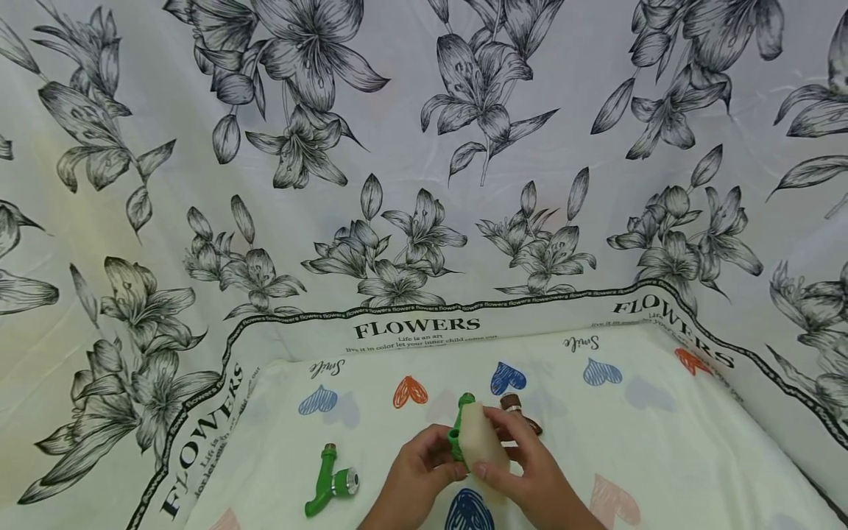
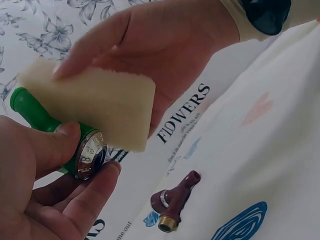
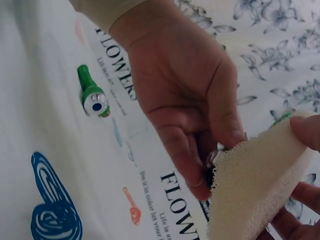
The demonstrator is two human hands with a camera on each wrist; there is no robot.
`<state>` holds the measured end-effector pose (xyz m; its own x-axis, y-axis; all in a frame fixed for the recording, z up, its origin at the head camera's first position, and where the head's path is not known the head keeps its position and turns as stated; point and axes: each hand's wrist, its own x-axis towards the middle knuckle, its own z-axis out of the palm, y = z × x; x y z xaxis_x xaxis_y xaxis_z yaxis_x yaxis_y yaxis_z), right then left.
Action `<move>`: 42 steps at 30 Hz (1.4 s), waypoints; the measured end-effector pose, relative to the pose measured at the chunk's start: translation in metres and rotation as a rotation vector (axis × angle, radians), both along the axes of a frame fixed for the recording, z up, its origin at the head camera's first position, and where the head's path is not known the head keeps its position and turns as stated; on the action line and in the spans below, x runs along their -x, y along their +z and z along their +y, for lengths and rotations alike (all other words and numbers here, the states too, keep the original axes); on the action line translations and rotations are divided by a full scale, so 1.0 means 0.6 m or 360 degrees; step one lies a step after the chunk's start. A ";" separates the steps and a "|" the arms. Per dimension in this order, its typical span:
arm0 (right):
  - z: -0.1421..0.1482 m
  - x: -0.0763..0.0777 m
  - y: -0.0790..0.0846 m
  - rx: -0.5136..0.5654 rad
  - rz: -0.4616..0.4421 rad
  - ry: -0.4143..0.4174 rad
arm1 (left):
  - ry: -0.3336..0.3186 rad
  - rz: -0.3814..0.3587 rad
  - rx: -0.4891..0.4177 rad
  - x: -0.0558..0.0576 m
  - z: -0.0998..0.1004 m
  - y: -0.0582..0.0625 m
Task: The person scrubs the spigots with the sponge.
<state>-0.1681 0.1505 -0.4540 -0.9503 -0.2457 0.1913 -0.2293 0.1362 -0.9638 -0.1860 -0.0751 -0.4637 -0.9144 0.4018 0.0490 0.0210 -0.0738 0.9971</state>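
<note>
My left hand grips a green tap by its body. In the left wrist view, the thumb lies on the green body beside the tap's silver ring. Opposite, my right hand holds a cream sponge between thumb and fingers. The sponge is right up against the tap and covers part of it in the head view. Whether the two press together cannot be told in the right wrist view, where the sponge hides most of the tap.
A second green tap with a silver end lies on the cloth to the left. Beyond my right hand lies a maroon tap, partly covered by that hand. White cloth with printed hearts covers the surface; a flowered curtain rises behind.
</note>
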 end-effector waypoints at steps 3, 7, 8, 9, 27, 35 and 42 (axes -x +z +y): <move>-0.004 -0.005 0.005 0.0030 0.0014 0.0099 | 0.0039 -0.0031 -0.0014 0.004 -0.003 -0.002; -0.006 -0.009 0.010 0.0042 -0.0002 0.0133 | 0.0058 -0.0034 -0.0006 0.006 -0.007 -0.004; -0.006 -0.009 0.010 0.0040 -0.0005 0.0126 | 0.0057 -0.0032 -0.0001 0.007 -0.007 -0.004; -0.006 -0.008 0.010 0.0038 -0.0010 0.0114 | 0.0056 -0.0040 0.0000 0.007 -0.007 -0.005; 0.012 0.026 -0.013 -0.0062 0.0076 -0.0220 | -0.0042 -0.0028 -0.0010 -0.007 0.003 0.001; 0.020 0.032 -0.019 -0.0037 -0.0008 -0.0308 | -0.0116 0.0048 0.0022 -0.012 0.005 0.005; 0.012 0.017 -0.019 -0.0036 -0.0005 -0.0250 | -0.0045 -0.0010 0.0011 -0.009 0.006 0.002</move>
<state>-0.1783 0.1575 -0.4652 -0.9779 -0.0984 0.1846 -0.2007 0.1919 -0.9607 -0.1808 -0.0717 -0.4626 -0.9028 0.4281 0.0404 0.0126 -0.0676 0.9976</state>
